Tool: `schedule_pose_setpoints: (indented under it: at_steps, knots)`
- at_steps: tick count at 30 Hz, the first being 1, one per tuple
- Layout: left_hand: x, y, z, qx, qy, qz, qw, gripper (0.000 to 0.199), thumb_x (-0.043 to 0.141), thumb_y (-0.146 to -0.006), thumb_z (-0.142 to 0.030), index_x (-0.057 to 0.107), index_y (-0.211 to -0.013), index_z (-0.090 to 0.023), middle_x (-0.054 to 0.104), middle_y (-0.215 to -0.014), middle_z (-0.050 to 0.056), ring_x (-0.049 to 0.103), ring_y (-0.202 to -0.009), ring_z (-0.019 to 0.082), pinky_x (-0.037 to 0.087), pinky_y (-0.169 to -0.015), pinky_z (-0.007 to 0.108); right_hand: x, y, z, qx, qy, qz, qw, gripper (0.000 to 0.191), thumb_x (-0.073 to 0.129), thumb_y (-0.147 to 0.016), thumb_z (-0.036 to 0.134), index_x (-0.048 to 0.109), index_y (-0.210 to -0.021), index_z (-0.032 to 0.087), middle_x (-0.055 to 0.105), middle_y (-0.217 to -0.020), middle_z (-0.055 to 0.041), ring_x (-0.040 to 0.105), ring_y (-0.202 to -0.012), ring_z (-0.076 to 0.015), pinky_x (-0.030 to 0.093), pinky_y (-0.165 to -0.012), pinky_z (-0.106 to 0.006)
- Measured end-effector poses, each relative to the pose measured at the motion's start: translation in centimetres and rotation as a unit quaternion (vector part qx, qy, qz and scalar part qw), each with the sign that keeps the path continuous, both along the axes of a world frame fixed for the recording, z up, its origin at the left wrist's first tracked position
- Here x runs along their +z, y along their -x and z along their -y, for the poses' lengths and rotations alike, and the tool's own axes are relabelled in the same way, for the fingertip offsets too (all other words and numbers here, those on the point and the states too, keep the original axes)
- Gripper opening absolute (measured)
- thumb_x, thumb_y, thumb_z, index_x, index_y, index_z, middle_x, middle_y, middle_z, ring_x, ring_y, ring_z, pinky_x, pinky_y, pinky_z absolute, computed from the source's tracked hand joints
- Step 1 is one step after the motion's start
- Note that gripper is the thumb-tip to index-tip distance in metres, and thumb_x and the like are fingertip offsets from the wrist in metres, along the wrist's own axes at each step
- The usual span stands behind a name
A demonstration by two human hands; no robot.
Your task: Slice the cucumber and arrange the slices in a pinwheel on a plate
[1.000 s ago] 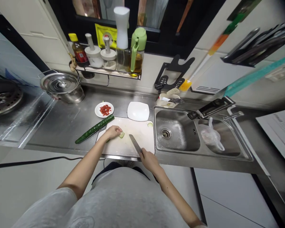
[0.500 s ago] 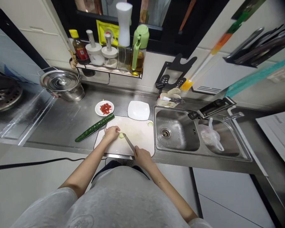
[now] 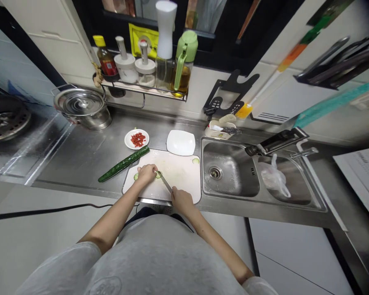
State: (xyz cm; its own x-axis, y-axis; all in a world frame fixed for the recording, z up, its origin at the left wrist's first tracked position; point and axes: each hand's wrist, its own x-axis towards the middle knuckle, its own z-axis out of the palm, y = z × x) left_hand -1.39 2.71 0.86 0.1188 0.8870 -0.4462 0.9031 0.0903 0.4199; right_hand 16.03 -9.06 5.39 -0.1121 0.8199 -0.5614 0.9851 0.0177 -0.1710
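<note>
My right hand (image 3: 182,200) is wrapped round the handle of a knife (image 3: 166,183), whose blade points up and left over the white cutting board (image 3: 184,180). The knife tip meets a pale green cucumber slice (image 3: 158,175). Curled fingertips of my left hand (image 3: 146,174) pinch that slice at its upper left edge. Another cucumber piece (image 3: 136,176) lies partly hidden beside my left hand. At the board's upper right corner sits one more light green piece (image 3: 196,161). A long dark green cucumber (image 3: 123,164) slants across the board's upper left edge onto the counter.
Behind the board stand a small plate of chopped red pieces (image 3: 137,139) and a white square dish (image 3: 181,142). To the right is a double sink (image 3: 230,172) with a plastic bag (image 3: 273,177). A lidded steel pot (image 3: 95,119) stands left, below a seasoning rack (image 3: 147,91).
My left hand has shifted slightly right, uncovering more of the cucumber piece on its left. The knife tip and the slice have turned a little. The whole view has moved slightly.
</note>
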Motion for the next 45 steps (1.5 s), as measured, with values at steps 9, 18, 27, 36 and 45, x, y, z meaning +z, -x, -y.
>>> schedule_pose_setpoints:
  at_steps: [9, 18, 27, 36, 45]
  knots:
    - [-0.2, 0.0, -0.1, -0.003, 0.005, -0.001, 1.000, 0.020, 0.058, -0.074, -0.020, 0.067, -0.091, -0.026, 0.071, -0.097, 0.002, 0.060, -0.099, 0.024, 0.033, -0.090, 0.040, -0.1, 0.3, -0.4, 0.006, 0.028, -0.005, 1.000, 0.029, 0.032, -0.097, 0.019, 0.051, -0.118, 0.016, 0.070, -0.095, -0.0145, 0.067, -0.093, -0.0254, 0.044, -0.072, -0.032]
    - [-0.6, 0.0, -0.1, 0.001, 0.001, -0.002, 1.000, 0.020, 0.058, -0.075, -0.020, 0.067, -0.092, -0.026, 0.071, -0.097, 0.002, 0.059, -0.101, 0.024, 0.033, -0.091, 0.040, -0.4, 0.7, -0.6, -0.003, 0.056, -0.012, 0.998, 0.027, 0.035, -0.094, 0.015, 0.049, -0.117, 0.015, 0.069, -0.097, -0.0147, 0.067, -0.093, -0.0270, 0.045, -0.068, -0.032]
    - [-1.0, 0.0, -0.2, -0.007, -0.006, -0.010, 1.000, 0.019, 0.058, -0.074, -0.019, 0.066, -0.090, -0.026, 0.071, -0.096, 0.002, 0.059, -0.100, 0.025, 0.033, -0.090, 0.040, -0.4, 1.1, -0.2, 0.002, 0.045, -0.006, 0.999, 0.028, 0.039, -0.091, 0.011, 0.047, -0.117, 0.015, 0.069, -0.097, -0.0147, 0.067, -0.094, -0.0270, 0.046, -0.070, -0.032]
    - [-0.7, -0.2, -0.2, -0.013, -0.021, -0.019, 1.000, 0.019, 0.059, -0.073, -0.019, 0.066, -0.089, -0.025, 0.069, -0.100, 0.003, 0.058, -0.102, 0.026, 0.033, -0.088, 0.039, -0.5, 0.8, 0.4, 0.005, 0.053, 0.005, 0.999, 0.029, 0.036, -0.092, 0.012, 0.047, -0.118, 0.015, 0.069, -0.098, -0.0156, 0.067, -0.094, -0.0276, 0.046, -0.070, -0.033]
    - [-0.4, -0.3, 0.1, -0.018, -0.019, -0.007, 1.000, 0.019, 0.055, -0.073, -0.015, 0.064, -0.087, -0.025, 0.070, -0.097, 0.003, 0.057, -0.101, 0.025, 0.032, -0.088, 0.040, -0.1, 0.2, 1.4, -0.006, 0.056, 0.002, 0.998, 0.029, 0.040, -0.089, 0.011, 0.048, -0.117, 0.015, 0.069, -0.097, -0.0147, 0.067, -0.096, -0.0255, 0.044, -0.072, -0.030]
